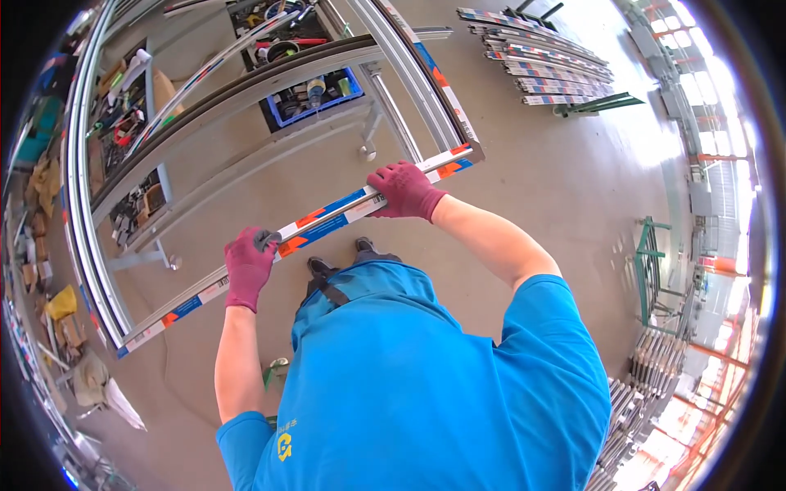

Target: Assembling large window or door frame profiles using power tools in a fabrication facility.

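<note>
A large rectangular aluminium frame (332, 221), its profiles wrapped in film with blue, orange and white patches, spans from the left side up to the top. I wear maroon gloves. My left hand (249, 263) is closed round the near rail, left of its middle; a dark grey patch shows at its thumb. Closer to the rail's right corner, my right hand (403, 190) is wrapped over the same rail, fingers hidden behind it. The frame's left side rail (75, 204) and right side rail (417, 69) run away from me.
Beneath and beyond the frame stands a grey work stand (246, 155). A blue crate (315, 96) of tools and bottles sits there. Stacked profiles (548, 61) lie on a green rack at the back right. Another green rack (649, 270) stands to the right. Boxes and bags (61, 303) line the left.
</note>
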Demonstrator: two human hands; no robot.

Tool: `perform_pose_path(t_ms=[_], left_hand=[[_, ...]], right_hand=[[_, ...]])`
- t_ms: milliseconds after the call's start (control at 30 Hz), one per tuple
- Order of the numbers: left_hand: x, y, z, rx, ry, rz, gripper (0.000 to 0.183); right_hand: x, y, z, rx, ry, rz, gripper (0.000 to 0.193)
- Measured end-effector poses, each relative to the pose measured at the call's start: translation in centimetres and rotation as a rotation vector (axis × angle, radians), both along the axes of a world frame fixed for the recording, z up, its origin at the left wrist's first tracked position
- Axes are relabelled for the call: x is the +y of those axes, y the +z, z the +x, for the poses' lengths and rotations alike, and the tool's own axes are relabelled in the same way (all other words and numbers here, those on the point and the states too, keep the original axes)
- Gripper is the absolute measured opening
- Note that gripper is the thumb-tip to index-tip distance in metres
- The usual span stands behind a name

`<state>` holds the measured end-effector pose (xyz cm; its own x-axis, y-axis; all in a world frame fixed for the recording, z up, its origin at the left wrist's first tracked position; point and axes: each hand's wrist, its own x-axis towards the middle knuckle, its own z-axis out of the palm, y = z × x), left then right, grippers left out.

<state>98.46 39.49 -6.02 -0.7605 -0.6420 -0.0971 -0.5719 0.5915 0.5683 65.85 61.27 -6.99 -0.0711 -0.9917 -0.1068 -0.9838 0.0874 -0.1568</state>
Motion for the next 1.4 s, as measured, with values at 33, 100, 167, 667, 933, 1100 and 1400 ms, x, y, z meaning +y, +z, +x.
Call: perform_pose_path(t_ms=[33,100,167,667,933,1100,1400], left_hand=[[-0.1,-0.1,0.0,0.005,-0.009,0.005,0.026],[-0.3,-0.2,0.1,0.044,-0.002,0.038,0.026],[-0.4,0.1,0.2,0.029,-0.018,0.050,0.027],[-0.5,0.9,3.1,-0.346,-0.147,-0.215,0.085],[0.9,1.5,2.0,-0.632,-0.065,-0.198,0.086],[1.5,1.5,1.3,-0.647,-0.041,-0.150,0.085],[2.0,2.4,-0.6,-0.606,-0.020,-0.078,0.081]], right_hand=[[0.1,-0.4,-0.1,0.005,-0.009,0.005,0.064],[-0.1,-0.5,-0.1,0.008,-0.009,0.017,0.064],[0.0,-0.6,0.0,0.013,-0.011,-0.004,0.063],[0.6,-0.8,-0.3,0.029,-0.035,-0.127,0.058],[1.2,-2.1,-0.4,-0.092,-0.028,-0.224,0.051],[1.8,-2.8,-0.9,-0.124,0.004,-0.302,0.045],[1.5,-3.8,-1.1,-0.093,-0.042,-0.468,0.018]])
